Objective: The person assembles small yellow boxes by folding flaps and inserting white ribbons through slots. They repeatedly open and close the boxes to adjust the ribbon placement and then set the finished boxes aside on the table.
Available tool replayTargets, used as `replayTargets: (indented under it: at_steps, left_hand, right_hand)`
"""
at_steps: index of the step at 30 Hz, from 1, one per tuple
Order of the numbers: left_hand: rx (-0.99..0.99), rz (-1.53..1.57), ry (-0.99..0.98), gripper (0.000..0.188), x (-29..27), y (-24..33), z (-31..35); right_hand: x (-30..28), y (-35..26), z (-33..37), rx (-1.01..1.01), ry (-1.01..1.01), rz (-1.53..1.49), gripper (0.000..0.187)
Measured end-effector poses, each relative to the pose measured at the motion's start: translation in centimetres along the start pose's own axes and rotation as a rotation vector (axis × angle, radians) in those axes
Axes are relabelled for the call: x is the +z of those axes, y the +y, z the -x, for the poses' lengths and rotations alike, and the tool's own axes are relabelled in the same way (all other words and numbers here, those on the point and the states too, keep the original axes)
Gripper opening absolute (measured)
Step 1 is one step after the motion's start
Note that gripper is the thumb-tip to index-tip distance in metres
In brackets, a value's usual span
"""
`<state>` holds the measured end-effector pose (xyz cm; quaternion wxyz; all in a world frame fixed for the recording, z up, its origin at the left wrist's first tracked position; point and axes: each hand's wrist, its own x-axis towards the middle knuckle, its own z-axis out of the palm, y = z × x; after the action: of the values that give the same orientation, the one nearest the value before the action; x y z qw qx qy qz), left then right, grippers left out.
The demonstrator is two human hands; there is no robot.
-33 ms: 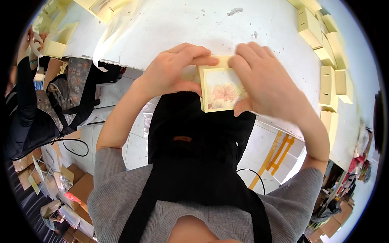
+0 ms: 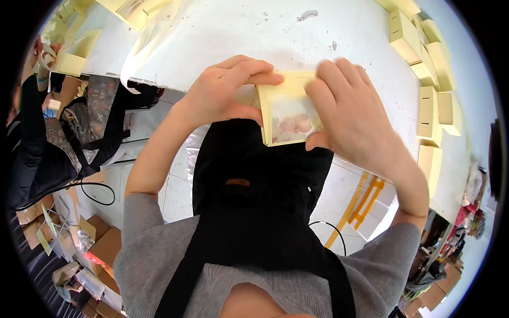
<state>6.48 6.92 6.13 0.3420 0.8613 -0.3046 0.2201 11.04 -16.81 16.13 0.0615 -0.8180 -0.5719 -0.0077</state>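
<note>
A pale yellow paper box (image 2: pixel 298 78) with a clear window is at the table's near edge, just above my lap. Pink and cream flowers (image 2: pixel 294 125) show through or on the lower part of its window. My left hand (image 2: pixel 225 93) grips the box's left side, fingers on the top left corner and thumb against the side wall. Over the right side curls my right hand (image 2: pixel 352 108), its thumb at the lower right edge and its fingers bent near the upper right corner. This hand covers the box's right edge and is slightly blurred.
Several pale yellow boxes (image 2: pixel 428 114) line the table's right side, and another open box (image 2: pixel 139 15) stands at the far left. A white ribbon (image 2: pixel 139 55) hangs over the table (image 2: pixel 238 32) edge. A co-worker's arm (image 2: pixel 26 143) works at left beside another box (image 2: pixel 74 59).
My right hand has shifted a little right, uncovering more of the box's top. The box tilts slightly differently, and the flowers look paler through glare. My left hand keeps its hold.
</note>
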Motion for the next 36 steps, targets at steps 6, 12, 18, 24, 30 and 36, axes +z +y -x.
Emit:
replayTargets:
  at_steps: [6,12,18,24,30,36]
  left_hand:
    - [0.117,-0.038,0.072,0.051,-1.1,-1.3,-0.7]
    - [-0.877,0.611,0.287,0.032,0.5,-2.5,-2.1]
    - [-1.027,0.509,0.416,0.039,0.6,-2.7,-3.5]
    - [-0.112,-0.598,-0.136,0.032,1.7,4.0,-6.4]
    - [-0.146,-0.622,-0.312,0.029,1.1,3.3,-8.4]
    - [-0.276,-0.591,-0.658,0.021,1.3,3.6,-10.0]
  right_hand:
    - [6.6,-2.9,6.1,-0.148,0.664,0.321,0.014]
    - [11.3,-6.0,7.0,0.15,0.745,0.262,0.01]
    - [14.4,-6.8,5.9,0.24,0.864,0.207,0.015]
    - [7.8,-7.1,5.9,0.206,0.479,-0.167,0.049]
    - [0.3,-1.5,3.8,0.327,0.642,-0.573,0.049]
    - [-1.2,5.0,-1.1,0.292,0.128,-0.381,0.028]
